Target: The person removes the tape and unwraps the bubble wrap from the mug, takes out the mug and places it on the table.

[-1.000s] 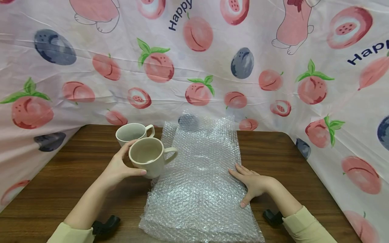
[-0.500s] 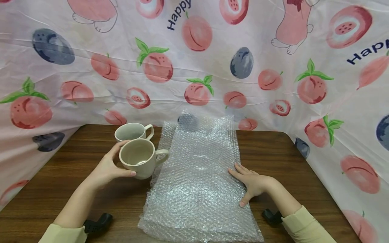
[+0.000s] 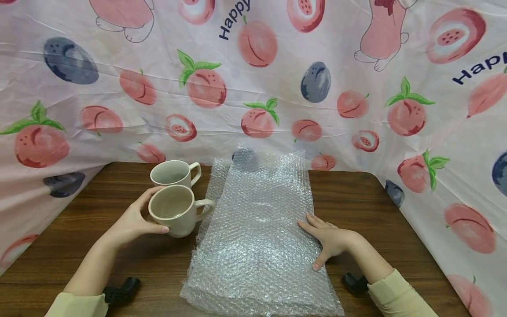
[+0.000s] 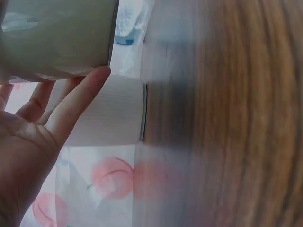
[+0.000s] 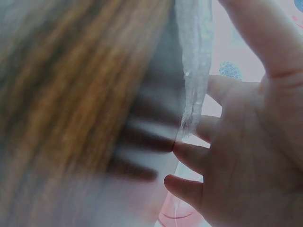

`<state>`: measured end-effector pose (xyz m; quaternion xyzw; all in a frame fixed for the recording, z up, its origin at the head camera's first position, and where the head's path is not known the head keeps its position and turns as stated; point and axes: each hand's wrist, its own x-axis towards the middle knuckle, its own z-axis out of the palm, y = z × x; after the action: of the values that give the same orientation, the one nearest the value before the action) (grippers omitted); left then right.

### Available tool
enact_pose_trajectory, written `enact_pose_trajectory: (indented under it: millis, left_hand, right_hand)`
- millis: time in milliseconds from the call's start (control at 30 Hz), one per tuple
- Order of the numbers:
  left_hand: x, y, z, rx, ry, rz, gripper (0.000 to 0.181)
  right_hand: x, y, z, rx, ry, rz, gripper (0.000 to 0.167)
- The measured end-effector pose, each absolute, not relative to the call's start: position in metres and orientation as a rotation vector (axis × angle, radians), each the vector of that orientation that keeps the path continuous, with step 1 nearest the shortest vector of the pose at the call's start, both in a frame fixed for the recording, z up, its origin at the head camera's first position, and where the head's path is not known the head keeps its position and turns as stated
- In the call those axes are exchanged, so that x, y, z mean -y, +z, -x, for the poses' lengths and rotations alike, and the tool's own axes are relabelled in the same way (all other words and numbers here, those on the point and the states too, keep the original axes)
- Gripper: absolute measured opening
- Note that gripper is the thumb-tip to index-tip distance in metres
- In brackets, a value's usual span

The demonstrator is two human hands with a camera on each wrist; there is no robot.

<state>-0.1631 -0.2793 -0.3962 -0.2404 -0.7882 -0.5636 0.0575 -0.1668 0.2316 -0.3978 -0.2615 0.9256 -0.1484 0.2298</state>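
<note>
In the head view my left hand (image 3: 134, 222) grips a beige mug (image 3: 182, 222) by its side, thumb in front and handle pointing right. The left wrist view has this mug (image 4: 57, 40) held a little above the table, its base off the wood. Just behind it stands a white mug (image 3: 170, 171), upright and partly hidden by the held one. A layered sheet of bubble wrap (image 3: 257, 229) lies flat at the centre. My right hand (image 3: 330, 240) rests on its right edge with fingers spread; the right wrist view catches those fingers (image 5: 189, 156) by the wrap's edge.
The dark wooden table (image 3: 348, 198) extends to both sides of the wrap. A fruit-print cloth (image 3: 277, 79) hangs behind it and along the sides; the wrap's far end reaches up against it. Black wrist devices (image 3: 120, 290) sit under both forearms.
My left hand has carried the beige mug leftward and slightly down, off the wrap's left edge and in front of the white mug. The right hand stays where it was.
</note>
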Motion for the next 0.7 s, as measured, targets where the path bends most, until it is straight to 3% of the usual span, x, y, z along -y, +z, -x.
enact_pose_trajectory:
  millis: [700]
  left_hand:
    - [0.296,-0.406,0.164,2.441,-1.752,0.653,0.089]
  right_hand:
    - [-0.232,-0.398,0.167,-2.534,-0.42,0.728,0.122]
